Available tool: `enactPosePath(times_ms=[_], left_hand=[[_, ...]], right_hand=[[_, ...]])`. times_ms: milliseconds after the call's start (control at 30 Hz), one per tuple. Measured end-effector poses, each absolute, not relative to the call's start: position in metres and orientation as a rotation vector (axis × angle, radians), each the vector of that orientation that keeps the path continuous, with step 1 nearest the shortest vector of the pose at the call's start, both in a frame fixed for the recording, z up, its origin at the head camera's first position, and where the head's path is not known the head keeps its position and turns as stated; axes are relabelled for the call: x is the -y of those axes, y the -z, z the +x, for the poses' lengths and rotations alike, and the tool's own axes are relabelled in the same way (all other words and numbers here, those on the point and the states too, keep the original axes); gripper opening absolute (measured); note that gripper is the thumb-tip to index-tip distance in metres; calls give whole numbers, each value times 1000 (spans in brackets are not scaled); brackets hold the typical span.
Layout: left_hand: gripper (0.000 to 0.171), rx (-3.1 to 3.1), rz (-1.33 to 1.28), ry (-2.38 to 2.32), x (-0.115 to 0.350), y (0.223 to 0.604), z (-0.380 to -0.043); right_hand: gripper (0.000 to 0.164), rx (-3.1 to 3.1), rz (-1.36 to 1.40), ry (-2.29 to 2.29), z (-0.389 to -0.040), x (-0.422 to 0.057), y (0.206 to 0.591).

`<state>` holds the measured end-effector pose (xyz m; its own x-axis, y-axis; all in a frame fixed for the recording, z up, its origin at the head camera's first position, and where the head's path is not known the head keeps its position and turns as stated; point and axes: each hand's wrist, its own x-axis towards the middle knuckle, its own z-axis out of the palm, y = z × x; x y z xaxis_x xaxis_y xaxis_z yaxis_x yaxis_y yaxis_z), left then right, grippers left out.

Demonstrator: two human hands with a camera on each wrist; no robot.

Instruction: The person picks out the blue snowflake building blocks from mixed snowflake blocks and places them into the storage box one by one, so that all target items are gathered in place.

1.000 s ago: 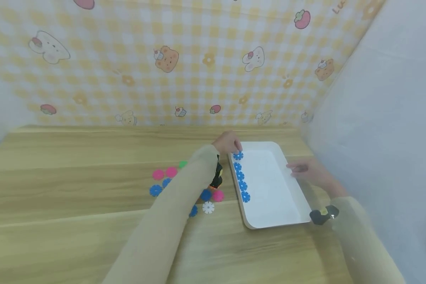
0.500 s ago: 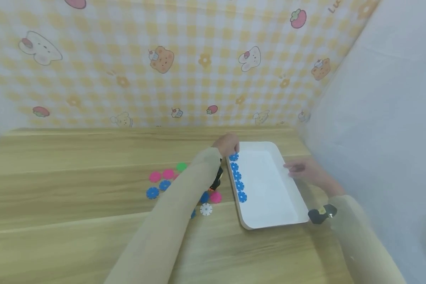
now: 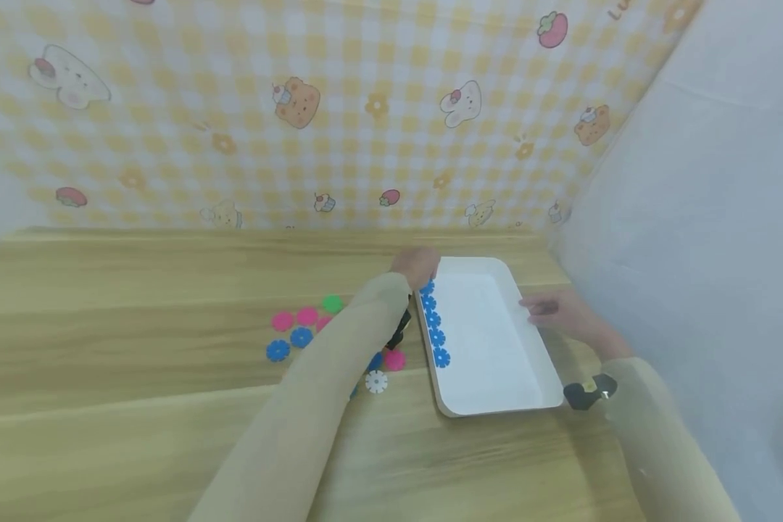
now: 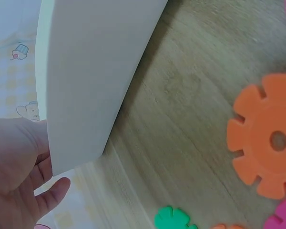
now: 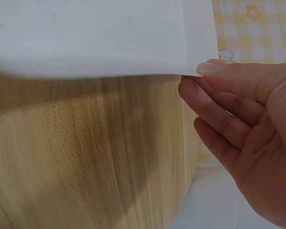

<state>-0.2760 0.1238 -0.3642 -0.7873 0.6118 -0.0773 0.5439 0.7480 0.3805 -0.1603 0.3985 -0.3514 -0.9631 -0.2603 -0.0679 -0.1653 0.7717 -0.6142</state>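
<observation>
My left hand [image 3: 416, 267] is at the back left corner of the white tray [image 3: 496, 348], its fingertips by the farthest blue snowflake disc [image 3: 427, 288]. In the left wrist view, the tray's wall [image 4: 95, 81] hides some fingertips, and other fingers [image 4: 55, 195] bend outside it. Whether they grip the disc is hidden. Several blue notched discs [image 3: 437, 337] form a line along the tray's left inner side. My right hand [image 3: 564, 313] pinches the right rim, thumb [image 5: 229, 76] on top and a finger underneath.
Left of the tray, loose snowflake discs lie on the wooden table [image 3: 137, 304]: pink [image 3: 394, 360], blue [image 3: 278, 351], green [image 3: 332, 304], white [image 3: 376, 381] and orange [image 4: 257, 138]. My left forearm [image 3: 313, 391] covers part of them. A checked cloth [image 3: 352, 109] hangs behind.
The farthest blue disc has shifted left to the tray's side, lining up with the others. My left hand has moved slightly left with it. The right hand keeps its hold on the rim.
</observation>
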Motion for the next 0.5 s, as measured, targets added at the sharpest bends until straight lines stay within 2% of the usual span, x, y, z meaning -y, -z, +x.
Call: enactPosePath(times_ms=[433,500], left_hand=[[21,-2880,944,-68,-139,370,-278],[20,-2893,978,-153,-143,395,-295]], right_hand=[[33,-2814,-315,934,-163,-401,353],[32,-2815,-311,928,-164,-401,352]])
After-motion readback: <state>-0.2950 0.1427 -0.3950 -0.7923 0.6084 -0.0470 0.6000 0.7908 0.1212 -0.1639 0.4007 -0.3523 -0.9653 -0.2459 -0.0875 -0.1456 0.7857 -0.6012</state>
